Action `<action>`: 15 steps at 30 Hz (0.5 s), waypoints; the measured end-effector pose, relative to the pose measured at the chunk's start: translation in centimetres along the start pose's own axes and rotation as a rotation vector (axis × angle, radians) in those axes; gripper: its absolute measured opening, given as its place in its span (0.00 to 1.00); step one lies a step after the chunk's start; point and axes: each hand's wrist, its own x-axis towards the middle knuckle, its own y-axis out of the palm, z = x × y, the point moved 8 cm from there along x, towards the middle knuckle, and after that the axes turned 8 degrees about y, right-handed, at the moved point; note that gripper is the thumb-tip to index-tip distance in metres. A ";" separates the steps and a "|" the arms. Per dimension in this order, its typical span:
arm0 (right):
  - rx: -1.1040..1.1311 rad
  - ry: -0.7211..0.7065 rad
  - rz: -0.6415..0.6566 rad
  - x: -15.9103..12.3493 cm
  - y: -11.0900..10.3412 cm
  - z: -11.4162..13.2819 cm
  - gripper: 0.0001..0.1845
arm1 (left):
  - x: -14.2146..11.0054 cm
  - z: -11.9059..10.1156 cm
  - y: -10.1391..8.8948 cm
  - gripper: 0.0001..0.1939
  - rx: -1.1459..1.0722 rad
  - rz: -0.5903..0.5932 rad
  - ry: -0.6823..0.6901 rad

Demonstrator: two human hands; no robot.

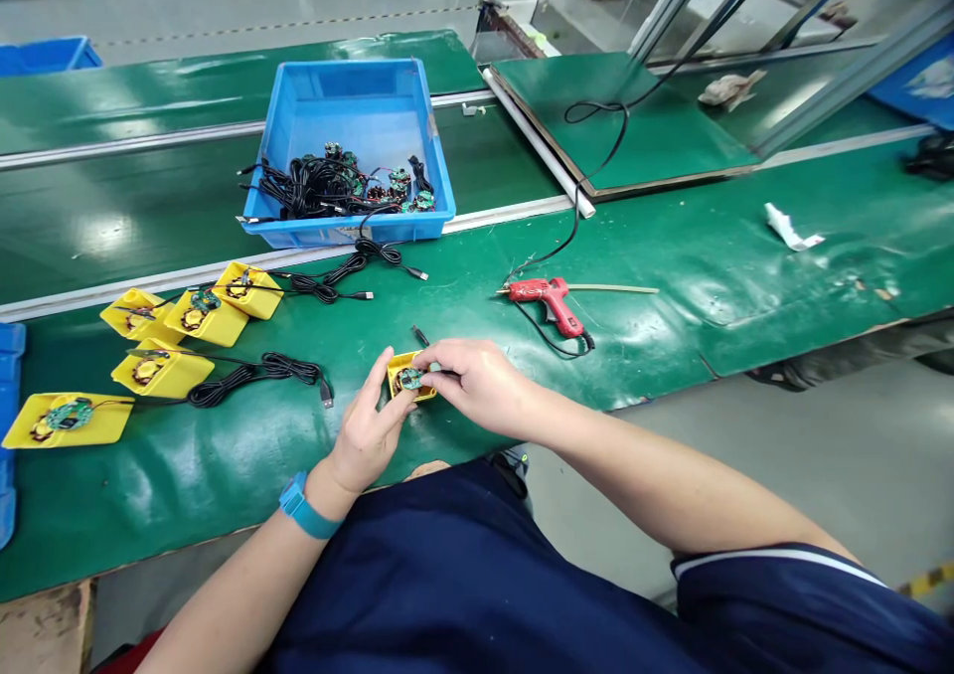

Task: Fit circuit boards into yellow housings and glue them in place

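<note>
My left hand, with a blue wristband on its wrist, grips a small yellow plastic holder at the near side of the green bench. A round green circuit board lies in that holder, partly covered by my fingers. My right hand comes in from the right, its fingertips pinching the edge of the board. Just above my hands lies a small black connector. A red hot glue gun rests on the bench to the right, beyond my right hand.
A blue plastic crate holds tangled black cables and green boards. Several yellow holders with boards and coiled black USB cables lie at the left. A glue stick, a white scrap and a conveyor rail are on the green benches.
</note>
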 end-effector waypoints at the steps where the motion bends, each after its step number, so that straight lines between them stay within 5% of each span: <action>1: 0.000 -0.011 -0.012 -0.3 0.1 -0.1 0.12 | 0.0 0.0 0.0 0.20 0.008 0.005 0.003; 15: 0.096 -0.049 -0.245 -3.3 1.6 -1.2 0.23 | -0.7 -0.3 -0.7 0.27 0.008 0.071 0.108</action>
